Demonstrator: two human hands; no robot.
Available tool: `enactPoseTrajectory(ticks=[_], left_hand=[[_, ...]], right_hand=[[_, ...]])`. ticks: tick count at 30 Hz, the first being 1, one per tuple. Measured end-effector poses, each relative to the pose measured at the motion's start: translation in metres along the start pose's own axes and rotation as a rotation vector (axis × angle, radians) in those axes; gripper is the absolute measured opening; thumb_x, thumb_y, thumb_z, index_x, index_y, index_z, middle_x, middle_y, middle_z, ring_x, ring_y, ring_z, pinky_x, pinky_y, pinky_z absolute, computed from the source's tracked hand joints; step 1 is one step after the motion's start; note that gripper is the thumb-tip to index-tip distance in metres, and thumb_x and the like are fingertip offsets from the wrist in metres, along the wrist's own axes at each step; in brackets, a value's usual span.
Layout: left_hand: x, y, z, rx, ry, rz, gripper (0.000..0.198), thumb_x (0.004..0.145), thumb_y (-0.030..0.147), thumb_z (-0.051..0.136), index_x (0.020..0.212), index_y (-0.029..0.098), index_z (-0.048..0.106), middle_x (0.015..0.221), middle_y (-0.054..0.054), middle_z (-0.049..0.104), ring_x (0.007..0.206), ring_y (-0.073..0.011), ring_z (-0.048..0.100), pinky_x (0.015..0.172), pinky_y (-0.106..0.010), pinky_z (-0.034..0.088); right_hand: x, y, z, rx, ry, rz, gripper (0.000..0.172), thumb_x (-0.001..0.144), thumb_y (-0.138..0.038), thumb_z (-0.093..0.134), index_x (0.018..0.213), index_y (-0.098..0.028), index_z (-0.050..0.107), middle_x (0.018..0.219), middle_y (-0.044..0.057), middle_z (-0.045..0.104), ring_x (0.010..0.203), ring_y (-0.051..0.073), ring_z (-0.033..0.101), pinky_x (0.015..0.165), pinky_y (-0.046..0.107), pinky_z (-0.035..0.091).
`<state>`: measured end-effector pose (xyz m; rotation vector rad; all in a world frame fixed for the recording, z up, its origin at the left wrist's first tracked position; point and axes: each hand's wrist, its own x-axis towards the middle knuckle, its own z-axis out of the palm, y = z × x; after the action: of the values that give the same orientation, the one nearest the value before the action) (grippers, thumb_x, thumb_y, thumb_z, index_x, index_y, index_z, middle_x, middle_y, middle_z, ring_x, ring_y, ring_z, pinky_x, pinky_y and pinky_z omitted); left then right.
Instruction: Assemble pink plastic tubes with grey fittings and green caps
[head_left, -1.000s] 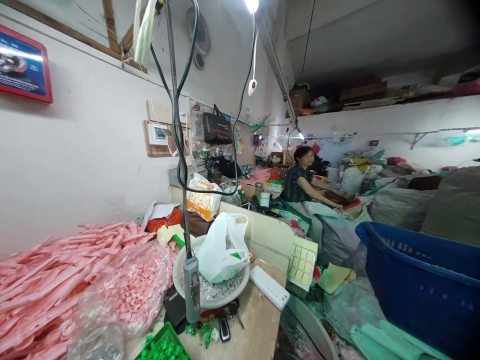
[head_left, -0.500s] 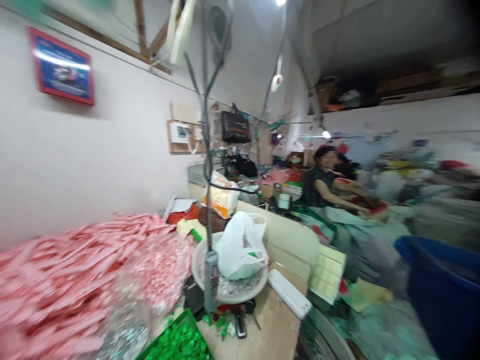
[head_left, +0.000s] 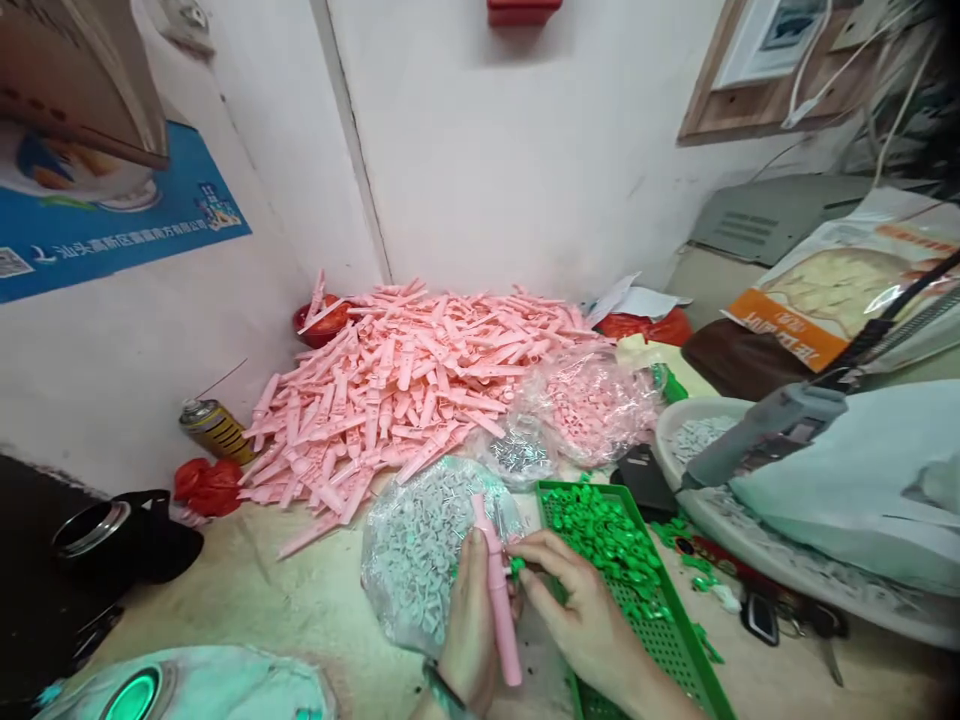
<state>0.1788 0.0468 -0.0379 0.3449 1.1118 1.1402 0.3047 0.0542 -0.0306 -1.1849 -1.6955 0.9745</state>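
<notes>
My left hand (head_left: 474, 605) is wrapped round a long pink plastic tube part (head_left: 501, 600), held nearly upright. The fingers of my right hand (head_left: 574, 605) pinch a small green plastic piece (head_left: 517, 566) against the side of the tube; a bit of white shows between the two. Behind my left hand lies a clear bag of small whitish plastic parts (head_left: 416, 560). Beside my right hand is a green perforated tray (head_left: 679, 655) with many small green pieces (head_left: 604, 535) in it.
A large heap of pink parts (head_left: 420, 370) lies against the wall. Bags of pink bits (head_left: 589, 400) and metal screws or pins (head_left: 517, 455) sit before it. A grey electric screwdriver (head_left: 765, 435) hangs at right over a white basin (head_left: 795, 560). Keys (head_left: 761, 618) and a spray can (head_left: 214, 428) lie about.
The view has swung left and down from the wider room to the table. Both my hands, out of view before, now show with the pink tube and green piece.
</notes>
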Motion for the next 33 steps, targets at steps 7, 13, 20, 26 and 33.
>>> enactPoseTrajectory(ticks=[7,13,20,26,33], left_hand=[[-0.001,0.001,-0.002,0.089,0.007,0.068,0.051,0.081,0.062,0.058,0.107,0.019,0.059,0.077,-0.002,0.06,0.064,-0.0159,0.055,0.061,-0.027,0.043],[0.0,0.001,0.001,0.04,0.019,0.049,0.053,0.081,0.063,0.058,0.111,0.019,0.059,0.077,-0.002,0.06,0.067,-0.0169,0.056,0.061,-0.027,0.044],[-0.002,0.0,0.002,0.153,0.037,0.081,0.054,0.08,0.066,0.054,0.106,0.019,0.058,0.075,-0.002,0.057,0.062,-0.0166,0.053,0.057,-0.027,0.043],[-0.007,-0.003,-0.001,0.408,0.022,0.305,0.052,0.085,0.066,0.047,0.111,0.021,0.053,0.08,-0.004,0.057,0.067,-0.0187,0.052,0.058,-0.028,0.042],[-0.01,-0.016,-0.006,0.553,0.04,0.461,0.051,0.091,0.063,0.034,0.116,0.02,0.047,0.088,-0.006,0.057,0.078,-0.0221,0.053,0.07,-0.033,0.043]], right_hand=[[-0.004,0.009,0.006,-0.022,-0.015,-0.013,0.028,0.094,-0.024,0.047,0.111,-0.022,0.069,0.096,0.007,0.064,0.091,0.02,0.064,0.081,0.031,0.053],[-0.007,0.013,0.01,0.07,0.038,0.059,0.023,0.093,-0.028,0.052,0.107,-0.02,0.068,0.091,0.005,0.065,0.083,0.018,0.064,0.075,0.029,0.054],[-0.008,0.012,0.014,0.299,0.067,0.122,0.022,0.09,-0.036,0.059,0.096,-0.02,0.072,0.085,0.004,0.067,0.074,0.017,0.065,0.067,0.027,0.056],[-0.012,0.003,0.014,0.3,0.162,0.11,0.019,0.083,-0.036,0.067,0.083,-0.021,0.078,0.076,0.005,0.067,0.071,0.018,0.065,0.062,0.024,0.056],[-0.015,-0.002,0.013,0.332,0.158,0.133,0.016,0.081,-0.033,0.068,0.082,-0.022,0.08,0.074,0.005,0.07,0.07,0.019,0.066,0.063,0.024,0.055]])
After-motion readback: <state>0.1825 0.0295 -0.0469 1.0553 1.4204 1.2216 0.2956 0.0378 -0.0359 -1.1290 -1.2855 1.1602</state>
